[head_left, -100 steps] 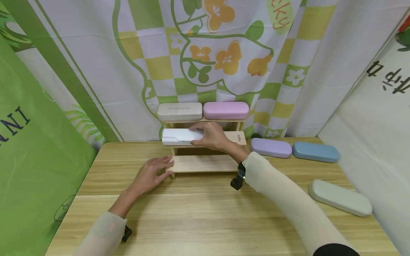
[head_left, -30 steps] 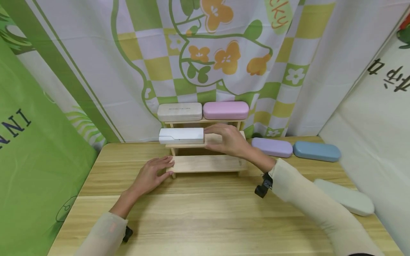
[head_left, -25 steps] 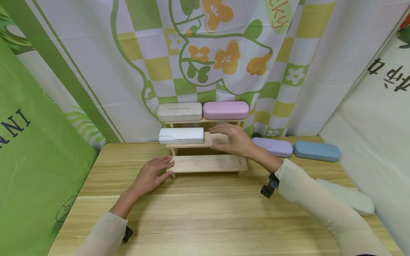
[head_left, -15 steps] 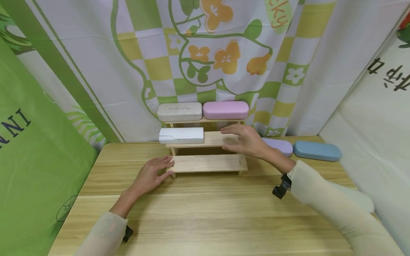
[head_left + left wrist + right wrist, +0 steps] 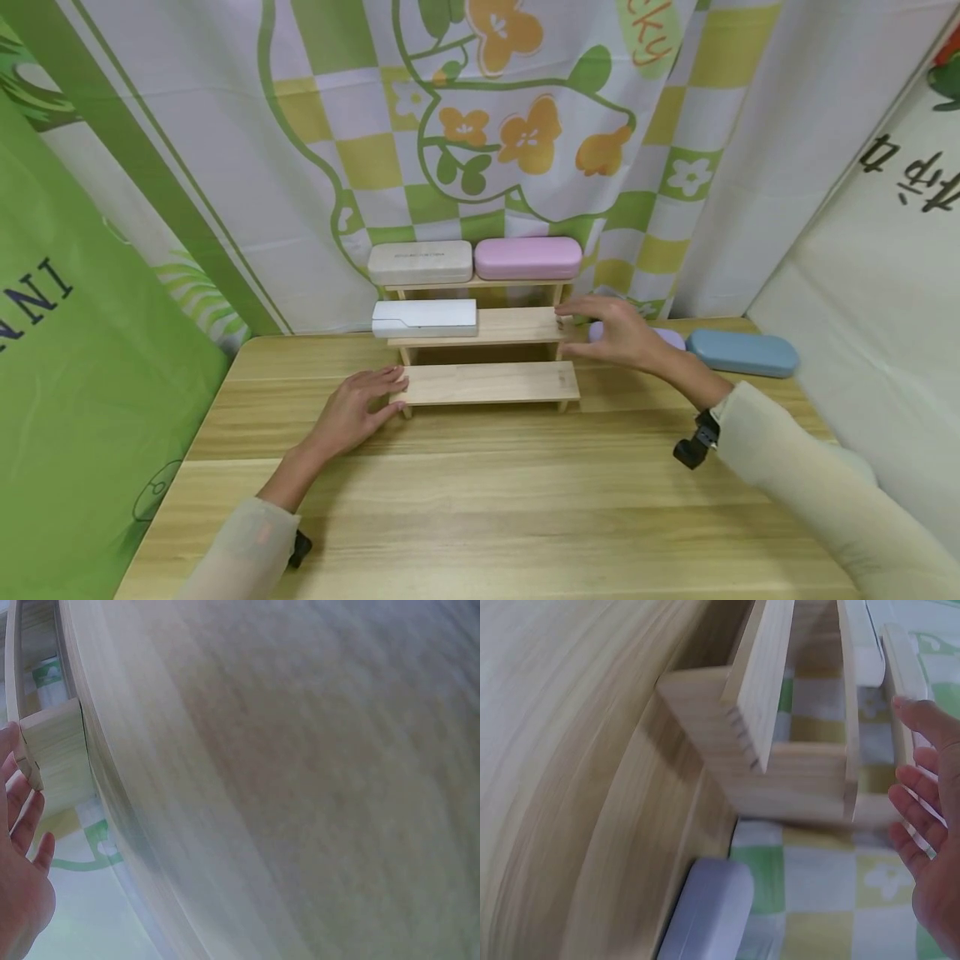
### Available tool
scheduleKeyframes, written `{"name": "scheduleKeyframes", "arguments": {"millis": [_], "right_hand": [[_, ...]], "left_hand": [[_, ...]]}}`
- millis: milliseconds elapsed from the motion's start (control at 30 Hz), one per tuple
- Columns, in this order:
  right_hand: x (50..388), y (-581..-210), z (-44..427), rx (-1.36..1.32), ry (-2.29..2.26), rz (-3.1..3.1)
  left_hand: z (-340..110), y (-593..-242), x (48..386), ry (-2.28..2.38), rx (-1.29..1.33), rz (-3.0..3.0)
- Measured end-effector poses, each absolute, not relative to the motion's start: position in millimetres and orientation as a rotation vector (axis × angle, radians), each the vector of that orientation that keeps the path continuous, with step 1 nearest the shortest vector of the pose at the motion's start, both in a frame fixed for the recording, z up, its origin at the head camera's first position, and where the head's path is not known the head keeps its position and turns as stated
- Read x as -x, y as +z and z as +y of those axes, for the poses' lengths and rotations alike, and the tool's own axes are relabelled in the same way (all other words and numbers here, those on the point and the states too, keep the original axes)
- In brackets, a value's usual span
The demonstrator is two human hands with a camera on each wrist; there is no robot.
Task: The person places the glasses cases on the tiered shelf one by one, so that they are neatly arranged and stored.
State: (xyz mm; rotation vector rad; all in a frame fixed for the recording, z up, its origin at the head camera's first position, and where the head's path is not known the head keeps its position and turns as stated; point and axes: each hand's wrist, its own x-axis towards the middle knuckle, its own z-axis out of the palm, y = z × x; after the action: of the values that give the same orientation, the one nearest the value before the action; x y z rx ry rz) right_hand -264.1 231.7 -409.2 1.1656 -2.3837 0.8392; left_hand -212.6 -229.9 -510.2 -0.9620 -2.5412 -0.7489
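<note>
In the head view a three-step wooden stand (image 5: 487, 383) stands on the table. My left hand (image 5: 352, 417) rests on the left end of its lowest step; the left wrist view shows the fingers (image 5: 26, 814) at the wood edge. My right hand (image 5: 618, 333) holds nothing, fingers apart, by the right end of the middle step. A white case (image 5: 424, 318) lies on the left of the middle step. On the top step a cream case (image 5: 420, 262) and a pink case (image 5: 528, 258) lie side by side. My right hand partly hides a lilac case (image 5: 670, 338).
A blue case (image 5: 742, 353) lies on the table (image 5: 480, 517) right of the lilac one. My right sleeve mostly covers a pale green case (image 5: 855, 463) at the right. A patterned curtain (image 5: 525, 192) hangs behind the stand, with a green cloth (image 5: 75, 375) at the left.
My right hand has let go of the white case and moved right along the middle step, now over part of the lilac case. The white case sits slightly further left. My left hand has stayed put.
</note>
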Motion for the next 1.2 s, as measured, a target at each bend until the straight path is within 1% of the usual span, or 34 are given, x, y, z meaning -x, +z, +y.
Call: {"name": "scheduleKeyframes", "arguments": {"millis": [433,600,967,1200], "right_hand": [[265.1,-421.2,273.5,-1.12,0.818,-2.521],[266.4,-425.9,288.9,-1.048,0.807,-2.58],[279.3,-446.6,328.5,-0.991,0.743,-2.667],[286.6,-457.3,348.6,-0.967,0.783,-2.699]], "left_hand": [[-229.9,-510.0,212.0,-0.754,0.968,-2.542],[-230.1,-510.7,212.1,-0.753,0.966,-2.542],[-229.8,-511.4,211.4,-0.746,0.976,-2.535],[-229.3,-509.9,211.9,-0.749,0.971,-2.542]]}}
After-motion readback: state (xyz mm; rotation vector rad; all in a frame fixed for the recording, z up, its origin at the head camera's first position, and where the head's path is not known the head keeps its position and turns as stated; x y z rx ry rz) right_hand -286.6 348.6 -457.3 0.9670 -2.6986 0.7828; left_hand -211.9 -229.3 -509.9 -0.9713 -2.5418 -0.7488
